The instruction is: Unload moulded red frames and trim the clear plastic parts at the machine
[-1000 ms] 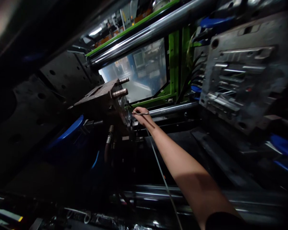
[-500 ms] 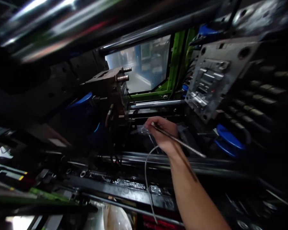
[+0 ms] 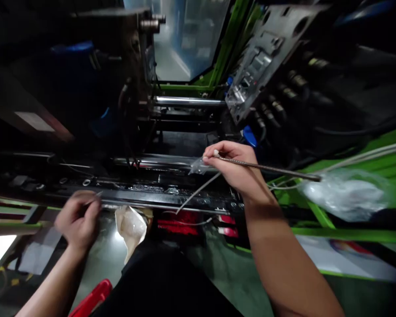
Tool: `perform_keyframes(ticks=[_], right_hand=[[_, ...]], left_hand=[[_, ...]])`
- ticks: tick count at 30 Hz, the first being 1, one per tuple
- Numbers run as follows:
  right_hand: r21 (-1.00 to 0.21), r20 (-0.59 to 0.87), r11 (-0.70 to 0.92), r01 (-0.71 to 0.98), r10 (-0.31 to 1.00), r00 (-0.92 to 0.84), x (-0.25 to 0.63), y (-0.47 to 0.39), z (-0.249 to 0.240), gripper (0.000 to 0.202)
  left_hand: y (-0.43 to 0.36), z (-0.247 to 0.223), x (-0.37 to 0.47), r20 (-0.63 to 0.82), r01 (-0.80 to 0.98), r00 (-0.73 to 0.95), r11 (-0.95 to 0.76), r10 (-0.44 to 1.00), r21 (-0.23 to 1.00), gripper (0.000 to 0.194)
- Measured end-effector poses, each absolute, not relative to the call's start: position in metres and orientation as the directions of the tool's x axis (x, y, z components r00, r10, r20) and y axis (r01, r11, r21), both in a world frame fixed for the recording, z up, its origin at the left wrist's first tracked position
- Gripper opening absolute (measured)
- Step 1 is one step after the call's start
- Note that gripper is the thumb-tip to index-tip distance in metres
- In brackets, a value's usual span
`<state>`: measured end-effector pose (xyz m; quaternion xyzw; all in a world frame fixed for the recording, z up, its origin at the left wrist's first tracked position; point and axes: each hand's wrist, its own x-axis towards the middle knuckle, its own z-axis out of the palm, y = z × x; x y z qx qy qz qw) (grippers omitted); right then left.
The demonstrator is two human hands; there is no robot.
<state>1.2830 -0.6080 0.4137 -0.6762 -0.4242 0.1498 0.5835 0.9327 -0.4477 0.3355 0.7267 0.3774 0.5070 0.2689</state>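
At eight o'clock the left hand (image 3: pixel 77 218) curls, too blurred to tell whether its fingers grip. Mid-view, the right hand's (image 3: pixel 236 165) fingers clamp a clear plastic scrap (image 3: pixel 197 166), the rod (image 3: pixel 267 167) angled toward three o'clock, presumably freeing the pinch.

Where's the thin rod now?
In the head view, the rod is right of centre, in the right hand, its far end appearing beside the clear plastic bag.
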Motion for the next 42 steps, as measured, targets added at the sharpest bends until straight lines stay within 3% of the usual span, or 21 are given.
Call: perform_keyframes(ticks=[1, 3, 5, 7, 11, 17, 26, 32, 38, 42], right_hand=[[-0.920, 0.281, 0.031, 0.390, 0.747, 0.603, 1.279, -0.617, 0.414, 0.009], [-0.935, 0.250, 0.018, 0.355, 0.743, 0.621, 1.269, -0.633, 0.413, 0.013], [-0.949, 0.210, 0.005, 0.315, 0.755, 0.621, 1.258, -0.649, 0.410, 0.018], [-0.961, 0.152, -0.021, 0.275, 0.791, 0.593, 1.246, -0.663, 0.407, 0.021], [-0.954, 0.078, -0.097, 0.285, 0.835, 0.545, 1.219, -0.682, 0.396, 0.019], [-0.955, 0.016, -0.132, 0.267, 0.871, 0.490, 1.186, -0.684, 0.375, 0.018], [-0.970, -0.044, -0.105, 0.218, 0.962, 0.268, 1.138, -0.684, 0.358, 0.019], [-0.977, -0.060, -0.087, 0.193, 0.987, 0.146, 1.095, -0.675, 0.367, 0.018], [-0.982, -0.089, -0.106, 0.159, 0.990, 0.112, 1.037, -0.657, 0.377, 0.018], [-0.980, -0.135, -0.144, 0.139, 0.988, 0.074, 0.989, -0.638, 0.379, 0.019]], left_hand=[[-0.451, 0.316, 0.943, 0.412, 0.187, 0.278, -0.470, 0.868, 0.863, 0.020], [-0.460, 0.275, 0.962, 0.079, 0.022, 0.445, -0.099, 0.892, 0.995, 0.020], [-0.473, 0.236, 0.975, -0.182, -0.057, 0.529, 0.249, 0.829, 0.967, 0.024], [-0.489, 0.203, 0.982, -0.302, -0.087, 0.555, 0.415, 0.775, 0.906, 0.029], [-0.520, 0.169, 0.989, -0.361, -0.143, 0.582, 0.529, 0.729, 0.837, 0.032], [-0.544, 0.142, 0.985, -0.376, -0.196, 0.568, 0.564, 0.732, 0.802, 0.024], [-0.605, 0.116, 0.898, -0.431, -0.235, 0.305, 0.506, 0.849, 0.830, 0.057], [-0.621, 0.112, 0.838, -0.376, -0.225, 0.202, 0.416, 0.905, 0.881, 0.044], [-0.612, 0.156, 0.799, -0.208, -0.110, 0.407, 0.273, 0.890, 0.956, 0.033], [-0.597, 0.209, 0.775, -0.008, -0.104, 0.682, 0.108, 0.731, 0.989, 0.065]])
